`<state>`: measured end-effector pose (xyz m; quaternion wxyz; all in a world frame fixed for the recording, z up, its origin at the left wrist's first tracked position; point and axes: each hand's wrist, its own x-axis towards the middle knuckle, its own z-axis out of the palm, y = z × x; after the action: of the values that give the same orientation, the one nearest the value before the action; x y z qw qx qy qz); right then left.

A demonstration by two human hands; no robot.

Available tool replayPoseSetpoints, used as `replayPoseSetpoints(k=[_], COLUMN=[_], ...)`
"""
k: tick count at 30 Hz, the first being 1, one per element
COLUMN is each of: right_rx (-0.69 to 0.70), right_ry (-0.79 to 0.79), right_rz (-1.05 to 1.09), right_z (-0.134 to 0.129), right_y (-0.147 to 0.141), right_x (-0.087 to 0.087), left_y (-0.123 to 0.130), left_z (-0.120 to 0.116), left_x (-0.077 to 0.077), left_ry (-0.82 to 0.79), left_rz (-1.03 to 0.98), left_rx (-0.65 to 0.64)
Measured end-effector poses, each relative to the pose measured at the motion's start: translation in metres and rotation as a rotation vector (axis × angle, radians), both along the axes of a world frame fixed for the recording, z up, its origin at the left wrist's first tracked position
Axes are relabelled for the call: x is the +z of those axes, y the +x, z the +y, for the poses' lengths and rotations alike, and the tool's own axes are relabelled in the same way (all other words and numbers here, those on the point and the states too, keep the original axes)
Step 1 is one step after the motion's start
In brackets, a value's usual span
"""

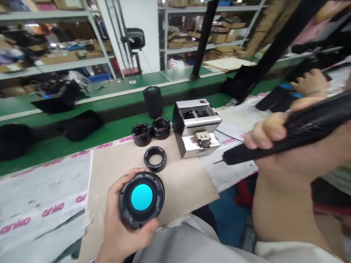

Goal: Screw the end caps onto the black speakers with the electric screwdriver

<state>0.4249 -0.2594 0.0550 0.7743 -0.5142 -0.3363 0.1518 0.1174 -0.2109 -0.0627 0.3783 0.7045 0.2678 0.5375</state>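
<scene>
My left hand (120, 223) is closed around a round black speaker (126, 215) with a bright blue disc in its end, held up over the bench's front edge. In my right hand (270, 137) is a black electric screwdriver (307, 124), gripped at its body, its thin bit pointing left. The bit is apart from the speaker. Just beyond my left hand lies a black ring (155, 159) on the brown cardboard (186, 186). Two more black ring-shaped parts (141, 134) stand side by side behind it.
A metal screw feeder box (196, 128) stands right of the rings. Behind them is an upright black cylinder (153, 101) on the green bench (115, 126). A co-worker's hand (312, 83) is at the right, near dark cylinders (270, 100). Black posts (204, 40) rise behind.
</scene>
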Motion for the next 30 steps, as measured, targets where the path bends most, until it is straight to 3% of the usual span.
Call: replayPoseSetpoints(k=[3, 9, 13, 18, 23, 26, 30], right_rx=[0.06, 0.196, 0.265, 0.2, 0.302, 0.323, 0.487], right_ry=[0.132, 0.203, 0.134, 0.13, 0.06, 0.001, -0.09], right_rz=[0.102, 0.03, -0.043, -0.048, -0.065, -0.022, 0.04], right_z=[0.016, 0.05, 0.06, 0.068, 0.067, 0.063, 0.058], right_y=[-0.003, 0.001, 0.001, -0.004, 0.003, 0.0, -0.018], right_x=[-0.001, -0.003, -0.007, -0.014, -0.015, -0.004, 0.024], left_y=[0.027, 0.069, 0.069, 0.064, 0.065, 0.066, 0.068], left_z=[0.0, 0.003, 0.005, 0.005, 0.006, 0.007, 0.006], left_x=[0.003, 0.009, 0.011, 0.01, 0.008, 0.006, 0.007], left_ry=[0.005, -0.055, -0.1, -0.092, -0.058, -0.061, -0.062], left_rz=[0.023, 0.029, 0.018, 0.024, 0.035, 0.028, 0.022], left_rx=[-0.074, -0.098, -0.116, -0.14, -0.122, -0.126, -0.14])
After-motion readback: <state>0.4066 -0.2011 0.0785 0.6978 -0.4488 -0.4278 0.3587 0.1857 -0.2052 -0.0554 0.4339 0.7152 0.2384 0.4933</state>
